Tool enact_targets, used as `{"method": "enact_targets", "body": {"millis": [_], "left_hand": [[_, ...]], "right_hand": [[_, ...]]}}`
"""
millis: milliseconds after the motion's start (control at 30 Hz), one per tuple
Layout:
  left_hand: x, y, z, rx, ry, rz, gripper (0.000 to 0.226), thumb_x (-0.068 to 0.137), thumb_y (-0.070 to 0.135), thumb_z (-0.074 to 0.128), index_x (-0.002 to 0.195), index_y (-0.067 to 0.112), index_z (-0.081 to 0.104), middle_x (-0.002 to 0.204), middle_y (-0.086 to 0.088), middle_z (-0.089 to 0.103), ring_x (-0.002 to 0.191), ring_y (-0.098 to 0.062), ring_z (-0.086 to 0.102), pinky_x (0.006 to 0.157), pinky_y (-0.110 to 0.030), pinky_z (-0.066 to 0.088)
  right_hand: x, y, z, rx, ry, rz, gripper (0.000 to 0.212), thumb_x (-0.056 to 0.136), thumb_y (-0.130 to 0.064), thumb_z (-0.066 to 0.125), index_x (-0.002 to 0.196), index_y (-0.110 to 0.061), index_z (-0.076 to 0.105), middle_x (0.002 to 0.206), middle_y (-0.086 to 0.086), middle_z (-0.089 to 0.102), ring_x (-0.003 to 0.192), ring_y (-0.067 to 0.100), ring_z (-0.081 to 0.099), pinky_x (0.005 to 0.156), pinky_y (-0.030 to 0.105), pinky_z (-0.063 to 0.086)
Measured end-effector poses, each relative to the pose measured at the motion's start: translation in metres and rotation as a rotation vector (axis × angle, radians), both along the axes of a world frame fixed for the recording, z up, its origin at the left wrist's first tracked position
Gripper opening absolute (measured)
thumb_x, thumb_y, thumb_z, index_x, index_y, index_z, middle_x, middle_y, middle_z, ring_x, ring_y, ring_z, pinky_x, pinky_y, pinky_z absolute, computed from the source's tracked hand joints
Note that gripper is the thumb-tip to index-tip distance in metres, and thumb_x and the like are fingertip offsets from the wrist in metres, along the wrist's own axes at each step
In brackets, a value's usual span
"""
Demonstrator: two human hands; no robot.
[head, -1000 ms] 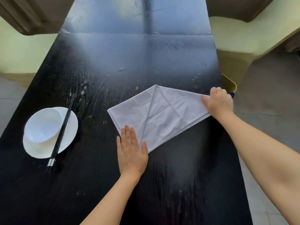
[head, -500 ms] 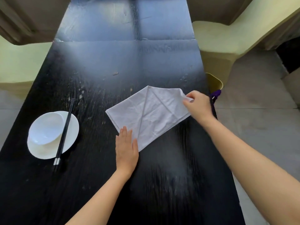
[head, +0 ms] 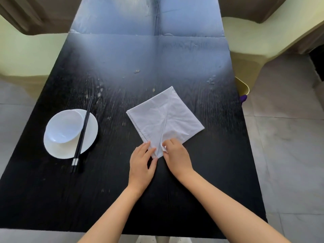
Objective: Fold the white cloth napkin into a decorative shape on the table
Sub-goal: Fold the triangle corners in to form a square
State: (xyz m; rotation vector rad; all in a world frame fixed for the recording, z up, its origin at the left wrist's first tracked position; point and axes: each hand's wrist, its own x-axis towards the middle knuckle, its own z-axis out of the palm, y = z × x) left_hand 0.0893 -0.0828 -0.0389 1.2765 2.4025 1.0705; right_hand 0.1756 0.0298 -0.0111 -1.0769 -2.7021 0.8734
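The white cloth napkin [head: 177, 118] lies flat on the black table [head: 52, 193], a little right of the middle, folded into a diamond with one point away from me and one point toward me. A folded edge runs from about its centre down to the near point.

At the far left, beyond the table's edge, stands a pale yellow-green chair [head: 26, 50]. On the left part of the table sits a round white plate [head: 61, 153] with a white bowl [head: 61, 127] tipped on it. A pair of black chopsticks [head: 82, 132] rests across the plate's right side, touching the bowl's rim, its silver-banded ends pointing toward me and reaching past the plate onto the table.

My left hand [head: 142, 165] rests at the napkin's near point, fingers nearly straight and laid on the lower left edge, thumb spread out beside the tip. It presses rather than grips.

Just to its right, my right hand [head: 177, 156] is on the same corner, its fingers curled and pinching the tip of the right-hand flap where it meets the middle fold.

Past the table's right edge I see a yellow container [head: 243, 86] with a small purple object [head: 243, 98] beside it, and another pale chair [head: 254, 41] behind.
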Motion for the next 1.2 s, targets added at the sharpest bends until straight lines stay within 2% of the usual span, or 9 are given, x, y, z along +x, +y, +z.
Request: {"method": "enact_targets", "body": {"millis": [100,233,333,433,700,867,1000,1100,1200], "left_hand": [[-0.003,-0.003,0.0,0.012,-0.013,-0.017,0.033,0.076,0.007,0.073,0.108,0.006,0.066,0.127,-0.01,0.058,0.122,-0.019,0.047,0.101,-0.046,0.041],[-0.005,-0.003,0.002,-0.004,-0.034,-0.022,0.034,0.076,0.012,0.074,0.109,0.008,0.065,0.126,-0.009,0.059,0.12,-0.023,0.051,0.1,-0.048,0.042],[-0.005,-0.004,0.001,-0.005,-0.036,-0.027,0.036,0.076,0.012,0.075,0.11,0.008,0.065,0.127,-0.009,0.058,0.121,-0.024,0.051,0.1,-0.049,0.042],[-0.005,-0.005,0.0,-0.017,-0.039,-0.016,0.037,0.076,0.013,0.074,0.111,0.008,0.064,0.129,-0.008,0.057,0.123,-0.023,0.049,0.101,-0.048,0.041],[-0.005,-0.004,0.001,-0.022,-0.04,-0.006,0.035,0.076,0.012,0.074,0.111,0.008,0.065,0.128,-0.008,0.058,0.122,-0.022,0.05,0.103,-0.043,0.039],[-0.001,0.0,0.006,-0.041,-0.021,0.051,0.028,0.081,0.01,0.068,0.108,0.008,0.066,0.124,-0.007,0.061,0.118,-0.022,0.052,0.103,-0.038,0.037],[0.002,0.026,0.013,-0.078,0.128,0.105,0.03,0.082,0.005,0.063,0.112,0.005,0.063,0.123,-0.013,0.061,0.115,-0.03,0.055,0.102,-0.048,0.038],[0.002,0.058,0.014,-0.17,0.16,0.07,0.042,0.091,0.012,0.052,0.132,0.007,0.047,0.14,-0.016,0.046,0.131,-0.031,0.04,0.112,-0.049,0.025],[0.009,0.079,0.001,-0.411,0.191,-0.005,0.053,0.099,0.03,0.025,0.147,0.014,0.007,0.156,-0.009,0.009,0.144,-0.026,0.005,0.116,-0.045,0.0]], "right_hand": [[0.004,-0.003,-0.002,-0.026,0.054,-0.014,0.007,0.085,-0.008,0.055,0.091,-0.005,0.058,0.092,0.009,0.056,0.081,0.023,0.054,0.065,0.03,0.046],[0.01,-0.002,-0.001,-0.103,0.071,0.029,0.014,0.083,-0.007,0.058,0.097,-0.007,0.058,0.101,0.006,0.056,0.09,0.018,0.054,0.075,0.03,0.048],[0.014,-0.001,-0.001,-0.107,0.088,0.077,0.013,0.083,-0.007,0.06,0.096,-0.008,0.058,0.099,0.004,0.054,0.09,0.017,0.053,0.076,0.028,0.048],[0.016,0.0,0.0,-0.055,0.103,0.11,0.007,0.085,-0.008,0.061,0.091,-0.006,0.061,0.095,0.005,0.057,0.087,0.018,0.054,0.073,0.026,0.047],[0.009,-0.01,-0.001,0.136,0.147,0.148,0.008,0.081,-0.008,0.066,0.075,-0.004,0.064,0.074,0.007,0.061,0.069,0.024,0.056,0.059,0.038,0.05],[0.012,-0.009,-0.005,0.118,0.177,0.127,0.008,0.08,-0.01,0.069,0.074,-0.008,0.065,0.074,0.004,0.062,0.07,0.024,0.056,0.064,0.038,0.048],[0.017,0.003,-0.001,0.031,0.186,0.188,0.007,0.084,-0.01,0.062,0.085,-0.008,0.069,0.083,0.003,0.066,0.079,0.022,0.058,0.073,0.037,0.049],[0.018,0.026,0.006,0.054,0.28,-0.006,0.021,0.084,0.0,0.054,0.097,-0.008,0.068,0.092,0.005,0.069,0.089,0.021,0.061,0.083,0.034,0.049],[0.003,0.063,0.008,0.1,0.293,-0.159,0.03,0.088,0.0,0.046,0.114,-0.004,0.062,0.113,0.012,0.066,0.108,0.027,0.059,0.096,0.036,0.045]]}}
